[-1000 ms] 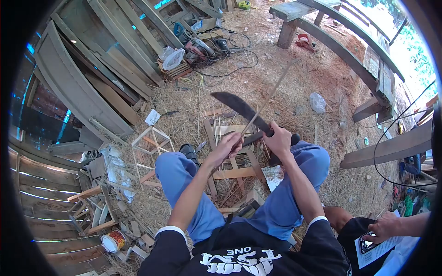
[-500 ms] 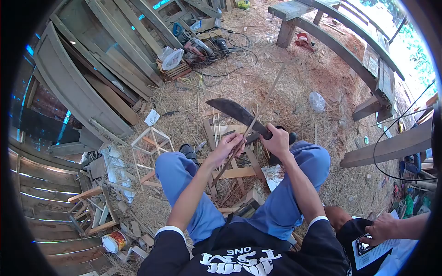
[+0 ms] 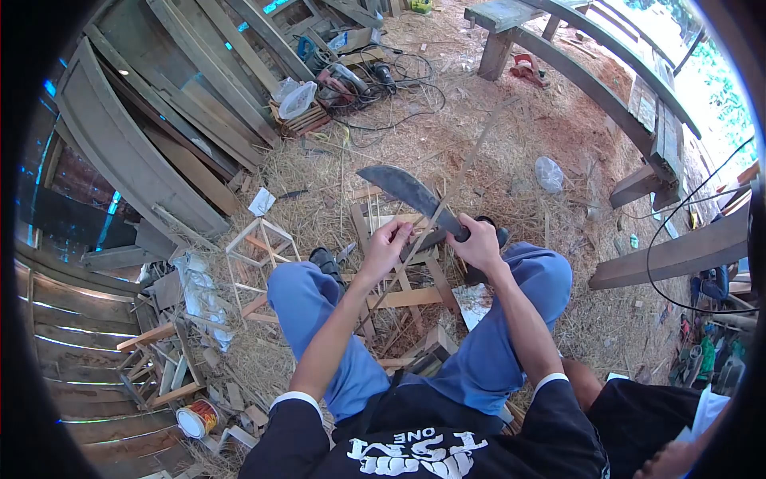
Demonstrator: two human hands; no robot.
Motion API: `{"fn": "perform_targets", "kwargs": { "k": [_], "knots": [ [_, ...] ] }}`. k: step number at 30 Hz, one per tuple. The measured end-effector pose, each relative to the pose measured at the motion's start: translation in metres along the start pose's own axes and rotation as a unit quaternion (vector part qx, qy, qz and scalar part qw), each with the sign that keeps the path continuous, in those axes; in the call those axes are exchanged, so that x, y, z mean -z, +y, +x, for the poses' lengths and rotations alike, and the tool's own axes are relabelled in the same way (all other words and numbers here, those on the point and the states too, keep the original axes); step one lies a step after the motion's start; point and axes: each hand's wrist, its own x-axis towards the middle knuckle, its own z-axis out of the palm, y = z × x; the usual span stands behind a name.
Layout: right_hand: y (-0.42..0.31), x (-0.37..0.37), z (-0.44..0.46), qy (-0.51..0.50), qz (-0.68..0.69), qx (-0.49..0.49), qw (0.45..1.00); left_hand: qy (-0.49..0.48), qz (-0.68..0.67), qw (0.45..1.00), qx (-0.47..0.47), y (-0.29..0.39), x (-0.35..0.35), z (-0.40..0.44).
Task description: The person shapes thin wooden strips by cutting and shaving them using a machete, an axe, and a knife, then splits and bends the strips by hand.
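A machete (image 3: 403,188) with a broad, dark, curved blade points up and left. My right hand (image 3: 480,246) is closed round its dark handle, thumb toward the blade. A long, thin wooden strip (image 3: 459,177) runs diagonally across the blade near the handle, its far end up and right, its lower end between my knees. My left hand (image 3: 387,254) is closed in a pinch at the strip's edge, just left of the blade. Some of its fingers are hidden. Below the hands lie wooden slats (image 3: 407,298) and a wood block (image 3: 435,348).
A small wooden frame (image 3: 263,247) stands by my left knee. Power tools (image 3: 343,84) with tangled cords lie ahead, and a bench (image 3: 499,52) stands at upper right. A paint can (image 3: 196,419) is at lower left. Another person's hand (image 3: 674,461) is at lower right.
My left hand has shifted slightly left and its fingers have drawn together. Machete and strip have barely moved. The other person's hand with the phone and paper has moved down, and the phone is out of sight.
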Motion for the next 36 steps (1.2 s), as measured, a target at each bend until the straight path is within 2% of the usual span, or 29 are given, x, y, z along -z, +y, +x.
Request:
{"fn": "perform_targets", "kwargs": {
  "k": [4, 7, 10, 13, 16, 19, 22, 26, 29, 32, 36],
  "knots": [
    [-0.003, 0.002, 0.001, -0.031, 0.043, 0.001, 0.999, 0.026, 0.048, 0.998, -0.026, 0.004, 0.004, 0.003],
    [-0.006, 0.005, 0.000, -0.064, 0.040, -0.005, 0.997, 0.025, 0.036, 0.999, -0.004, 0.003, 0.011, 0.007],
    [-0.006, 0.003, -0.001, -0.029, 0.056, 0.005, 0.998, 0.033, 0.067, 0.997, -0.006, 0.006, 0.016, 0.007],
    [-0.001, 0.004, 0.000, -0.034, 0.038, 0.005, 0.999, 0.068, 0.091, 0.994, 0.004, 0.016, 0.014, 0.004],
    [-0.001, 0.006, 0.000, -0.052, 0.019, 0.003, 0.998, 0.109, 0.126, 0.984, -0.065, 0.005, 0.020, 0.010],
    [0.001, 0.013, 0.001, -0.098, -0.035, -0.005, 0.995, 0.173, 0.018, 0.980, -0.097, 0.002, 0.035, 0.016],
    [0.006, 0.017, 0.000, -0.135, -0.099, -0.014, 0.986, 0.219, -0.079, 0.972, -0.045, 0.013, 0.056, 0.014],
    [0.015, 0.016, -0.006, -0.133, -0.042, -0.050, 0.989, 0.213, -0.170, 0.960, -0.064, 0.016, 0.064, 0.012],
    [0.043, 0.006, -0.012, -0.120, -0.013, -0.082, 0.989, 0.209, -0.150, 0.964, -0.065, 0.017, 0.066, 0.008],
    [0.039, 0.010, -0.016, -0.142, -0.035, -0.149, 0.978, 0.215, -0.120, 0.968, -0.039, 0.020, 0.060, 0.005],
    [0.070, -0.021, -0.027, -0.123, 0.008, -0.142, 0.982, 0.185, -0.091, 0.977, -0.046, 0.013, 0.055, 0.010]
  ]
}}
